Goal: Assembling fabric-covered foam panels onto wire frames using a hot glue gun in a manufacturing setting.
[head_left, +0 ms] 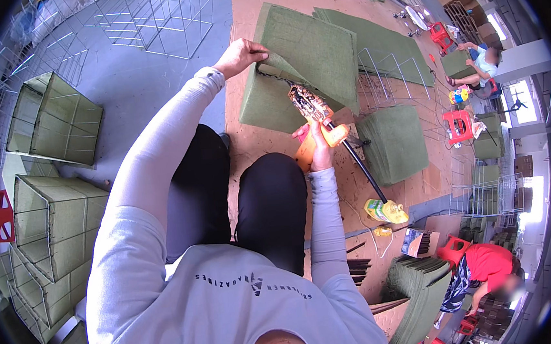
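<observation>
Head view, from the left: open-ended wire-framed boxes (67, 120) covered in green felt, showing only felt walls within, as far as visible; then bare wire frames (187, 17) on the grey floor. Next, left hand (238, 57) pinching a loose felt flap (282, 63) between thumb and fingers, holding it raised at the corner of a green felt-covered box (307, 37) beyond the knees, inside mostly hidden. Just beside the flap, the dirty nozzle of an orange glue gun (337, 135), with right hand (320, 154) wrapped around its handle and a black stick (364, 170) trailing behind. Probably gluing felt along the edge, judging by the dark line there; likely calling next for drawing the nozzle clear, then pressing the flap flat before the glue sets. Farther right, near the stick's end, a yellow bottle (382, 211), impossible to tell how full; also stacked felt sheets (395, 143).
</observation>
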Demonstrator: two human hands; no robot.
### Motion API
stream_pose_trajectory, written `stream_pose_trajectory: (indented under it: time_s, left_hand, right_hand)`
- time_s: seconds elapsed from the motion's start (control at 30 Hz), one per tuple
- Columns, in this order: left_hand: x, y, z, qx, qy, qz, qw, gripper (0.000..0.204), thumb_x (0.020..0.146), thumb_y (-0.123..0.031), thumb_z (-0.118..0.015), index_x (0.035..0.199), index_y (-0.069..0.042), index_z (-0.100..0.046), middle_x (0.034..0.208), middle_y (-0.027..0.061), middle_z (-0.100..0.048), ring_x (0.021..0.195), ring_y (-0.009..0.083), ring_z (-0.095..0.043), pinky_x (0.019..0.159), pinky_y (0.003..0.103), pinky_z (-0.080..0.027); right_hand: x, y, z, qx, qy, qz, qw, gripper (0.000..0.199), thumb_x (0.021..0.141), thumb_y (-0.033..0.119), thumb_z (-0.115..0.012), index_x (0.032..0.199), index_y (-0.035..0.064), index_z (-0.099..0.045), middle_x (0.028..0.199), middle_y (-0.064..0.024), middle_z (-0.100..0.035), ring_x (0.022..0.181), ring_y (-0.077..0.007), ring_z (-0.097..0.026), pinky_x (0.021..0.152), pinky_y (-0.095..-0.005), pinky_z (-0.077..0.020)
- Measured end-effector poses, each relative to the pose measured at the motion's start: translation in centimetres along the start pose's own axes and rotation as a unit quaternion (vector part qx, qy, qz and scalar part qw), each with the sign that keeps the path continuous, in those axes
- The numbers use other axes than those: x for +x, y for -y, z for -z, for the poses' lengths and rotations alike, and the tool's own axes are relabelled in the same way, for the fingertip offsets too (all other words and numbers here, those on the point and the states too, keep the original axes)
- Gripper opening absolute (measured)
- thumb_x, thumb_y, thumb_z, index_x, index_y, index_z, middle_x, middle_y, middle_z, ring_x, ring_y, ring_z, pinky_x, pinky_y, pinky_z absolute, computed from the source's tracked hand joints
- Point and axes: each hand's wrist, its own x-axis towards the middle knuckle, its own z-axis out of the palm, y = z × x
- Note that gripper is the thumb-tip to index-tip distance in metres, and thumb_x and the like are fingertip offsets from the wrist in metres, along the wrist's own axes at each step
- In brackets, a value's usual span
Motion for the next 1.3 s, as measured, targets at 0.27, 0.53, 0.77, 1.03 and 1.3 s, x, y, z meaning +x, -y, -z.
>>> stream_pose_trajectory:
  time_s: [0.27, 0.53, 0.77, 1.03, 1.3]
  left_hand:
    - [-0.1, -0.5, -0.4, -0.014, -0.001, -0.005, 1.000, 0.019, 0.083, -0.013, -0.062, 0.098, -0.003, -0.067, 0.085, 0.0055, -0.069, 0.077, 0.0080, -0.060, 0.076, 0.025, -0.048]
    - [-0.1, -0.5, -0.3, 0.002, -0.004, -0.003, 1.000, 0.019, 0.083, -0.013, -0.062, 0.098, -0.004, -0.067, 0.084, 0.0062, -0.069, 0.077, 0.0085, -0.060, 0.076, 0.025, -0.048]
    - [-0.1, -0.2, 0.1, 0.009, -0.006, 0.000, 1.000, 0.019, 0.083, -0.013, -0.062, 0.098, -0.004, -0.067, 0.084, 0.0060, -0.069, 0.077, 0.0080, -0.059, 0.076, 0.025, -0.048]
    - [-0.1, -0.3, 0.0, 0.006, -0.008, 0.004, 1.000, 0.019, 0.083, -0.014, -0.062, 0.098, -0.004, -0.067, 0.084, 0.0062, -0.069, 0.077, 0.0083, -0.059, 0.077, 0.025, -0.047]
    - [0.0, 0.1, 0.0, -0.007, -0.005, 0.003, 1.000, 0.019, 0.083, -0.013, -0.062, 0.099, -0.003, -0.067, 0.085, 0.0056, -0.069, 0.077, 0.0080, -0.059, 0.077, 0.025, -0.047]
  right_hand:
    - [0.1, 0.6, -1.2, -0.028, 0.019, -0.009, 0.999, 0.023, 0.092, 0.028, -0.050, 0.092, 0.0050, -0.051, 0.074, -0.0045, -0.055, 0.070, -0.0163, -0.057, 0.067, -0.0272, -0.0432]
    - [0.5, -0.1, -0.9, -0.028, 0.024, -0.022, 0.999, 0.024, 0.093, 0.028, -0.049, 0.092, 0.0046, -0.051, 0.074, -0.0047, -0.054, 0.069, -0.0163, -0.057, 0.066, -0.0278, -0.0439]
    - [-0.2, 0.5, -0.3, -0.002, 0.002, -0.012, 1.000, 0.025, 0.092, 0.028, -0.051, 0.094, 0.0028, -0.051, 0.075, -0.0056, -0.055, 0.070, -0.0177, -0.057, 0.067, -0.0292, -0.0456]
    - [-0.4, 0.8, -0.2, 0.013, -0.013, -0.011, 1.000, 0.025, 0.092, 0.028, -0.051, 0.090, 0.0031, -0.051, 0.075, -0.0058, -0.055, 0.069, -0.0177, -0.057, 0.067, -0.0291, -0.0457]
    - [-0.6, 0.6, 0.6, 0.013, -0.025, -0.004, 1.000, 0.028, 0.093, 0.030, -0.049, 0.089, 0.0031, -0.051, 0.074, -0.0055, -0.054, 0.069, -0.0174, -0.057, 0.066, -0.0282, -0.0448]
